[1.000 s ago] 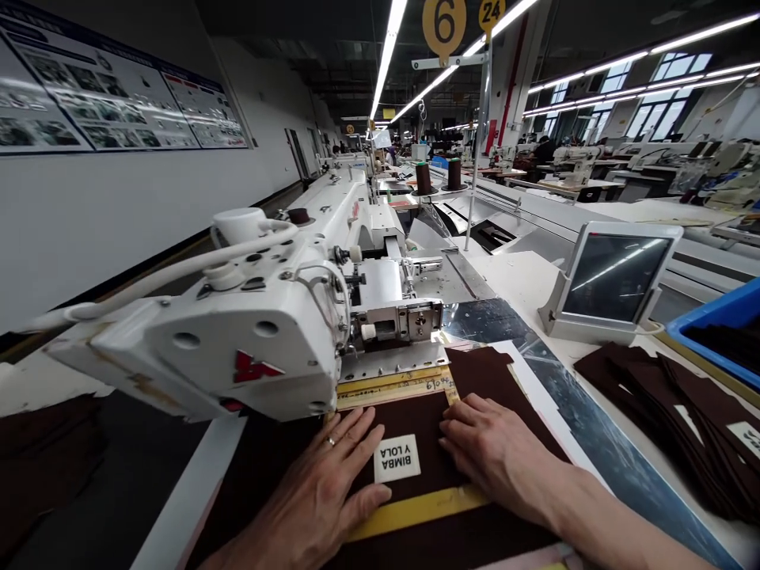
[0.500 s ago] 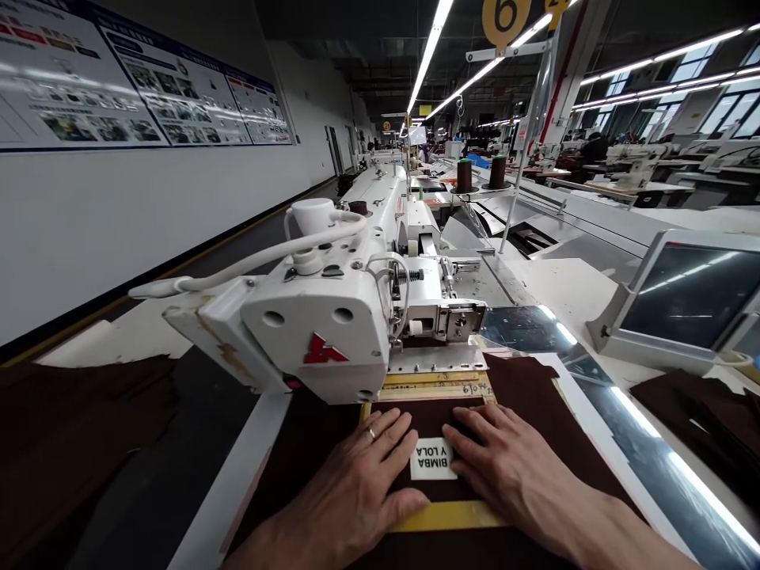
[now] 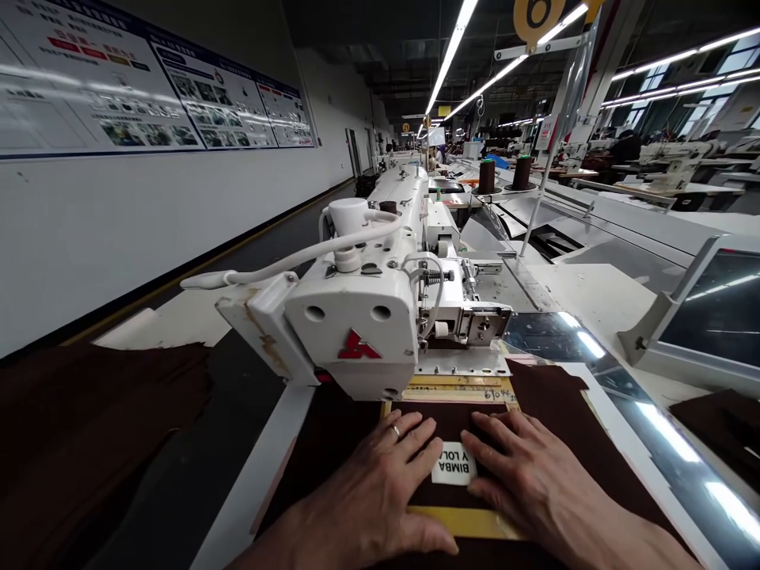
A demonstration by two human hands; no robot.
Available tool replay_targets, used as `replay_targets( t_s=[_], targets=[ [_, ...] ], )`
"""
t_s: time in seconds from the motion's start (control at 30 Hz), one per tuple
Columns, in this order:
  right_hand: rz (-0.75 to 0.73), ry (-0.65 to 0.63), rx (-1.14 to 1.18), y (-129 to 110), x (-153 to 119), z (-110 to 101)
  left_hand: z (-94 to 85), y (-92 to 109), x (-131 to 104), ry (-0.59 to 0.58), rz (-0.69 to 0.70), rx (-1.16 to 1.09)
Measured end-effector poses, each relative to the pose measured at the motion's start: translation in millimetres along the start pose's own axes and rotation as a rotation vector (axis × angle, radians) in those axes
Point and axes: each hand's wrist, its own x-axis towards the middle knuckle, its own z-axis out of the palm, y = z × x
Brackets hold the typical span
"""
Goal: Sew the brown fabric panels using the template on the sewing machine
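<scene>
A white label [image 3: 454, 464] with dark lettering, upside down to me, lies on dark brown fabric [image 3: 451, 419] under the sewing machine head [image 3: 356, 340]. My left hand [image 3: 385, 483] rests flat on the fabric at the label's left edge, fingers stretched out, a ring on one finger. On the other side my right hand [image 3: 528, 467] lies flat, its fingertips at the label's right edge. Neither hand grips anything. A yellow frame [image 3: 469, 522] surrounds the label area; its near bar runs below the label, beside my left thumb.
A metal clamp plate [image 3: 463, 362] sits just beyond my fingers. At the right stands a control screen [image 3: 718, 309]. Brown fabric pieces lie on the left [image 3: 107, 427] and at the far right [image 3: 724, 427]. Behind are brown thread cones [image 3: 487, 176].
The view has swung left, so everything sits farther right. My left fingertips now cover the label's left edge, and my left thumb reaches farther over the yellow bar. Both hands stay on the fabric.
</scene>
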Motion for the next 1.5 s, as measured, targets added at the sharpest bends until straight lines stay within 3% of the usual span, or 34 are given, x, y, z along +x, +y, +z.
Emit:
replay_targets(
  t_s=[0.37, 0.83, 1.5],
  targets=[
    [-0.013, 0.004, -0.004, -0.7, 1.7, -5.0, -1.1, 2.0, 0.9, -0.04, -0.034, -0.024],
    [-0.003, -0.084, -0.006, -9.5, 11.0, -9.3, -6.9, -1.1, -2.1, -0.128, -0.043, 0.035],
    [-0.037, -0.089, 0.016, -25.8, 34.0, -8.8, 9.1, -27.2, -23.9, 0.001, -0.03, 0.072]
  ],
)
